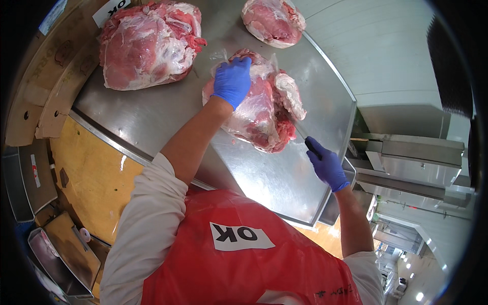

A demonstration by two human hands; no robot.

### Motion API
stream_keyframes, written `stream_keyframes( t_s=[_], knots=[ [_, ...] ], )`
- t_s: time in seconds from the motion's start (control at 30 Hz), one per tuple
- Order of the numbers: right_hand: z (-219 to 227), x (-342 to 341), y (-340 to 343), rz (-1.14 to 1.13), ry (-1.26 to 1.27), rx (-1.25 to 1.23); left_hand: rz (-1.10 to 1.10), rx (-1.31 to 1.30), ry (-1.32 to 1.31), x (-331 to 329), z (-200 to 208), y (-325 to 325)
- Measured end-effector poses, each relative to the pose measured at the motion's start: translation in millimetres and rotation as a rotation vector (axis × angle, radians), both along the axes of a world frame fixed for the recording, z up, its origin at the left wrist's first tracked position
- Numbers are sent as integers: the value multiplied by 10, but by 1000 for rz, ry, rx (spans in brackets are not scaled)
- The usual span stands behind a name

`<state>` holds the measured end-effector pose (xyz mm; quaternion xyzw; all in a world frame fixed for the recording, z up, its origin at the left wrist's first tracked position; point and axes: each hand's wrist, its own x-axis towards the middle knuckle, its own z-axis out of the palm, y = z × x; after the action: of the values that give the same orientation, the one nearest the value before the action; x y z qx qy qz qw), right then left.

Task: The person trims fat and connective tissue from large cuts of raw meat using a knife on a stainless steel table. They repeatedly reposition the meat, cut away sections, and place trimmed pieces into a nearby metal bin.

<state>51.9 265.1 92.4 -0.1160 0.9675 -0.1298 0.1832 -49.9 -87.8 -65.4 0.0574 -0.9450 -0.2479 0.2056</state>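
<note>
A large raw cut of meat [251, 109] with a pale, fatty membrane lies on the steel table [213, 162] in front of me. Gloved in blue, my left hand [233, 81] presses on its far left part with fingers curled into it; a bit of clear film shows beside them. My right hand [328, 165], also in a blue glove, is closed round the black handle of a knife [313, 146]. The blade points up and left, and its tip goes out of sight at the meat's right side, by a loose whitish flap of fat [291, 96].
A bigger piece of meat [147, 48] sits at the far left, beside cardboard boxes [51, 101]. Another cut [273, 21] lies near the table's far edge. A pale wall [386, 61] rises on the right. Grey bins [63, 259] stand at lower left on the yellow floor.
</note>
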Motion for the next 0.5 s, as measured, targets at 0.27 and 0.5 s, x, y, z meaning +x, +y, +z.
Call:
stream_keyframes(
  t_s=[0.27,0.5],
  knots=[
    [-51,109,-27,-19,77,19,-3,38,-30,41,71,-3],
    [701,-262,-641,279,63,589,-21,67,-15,105,78,-31]
  ],
)
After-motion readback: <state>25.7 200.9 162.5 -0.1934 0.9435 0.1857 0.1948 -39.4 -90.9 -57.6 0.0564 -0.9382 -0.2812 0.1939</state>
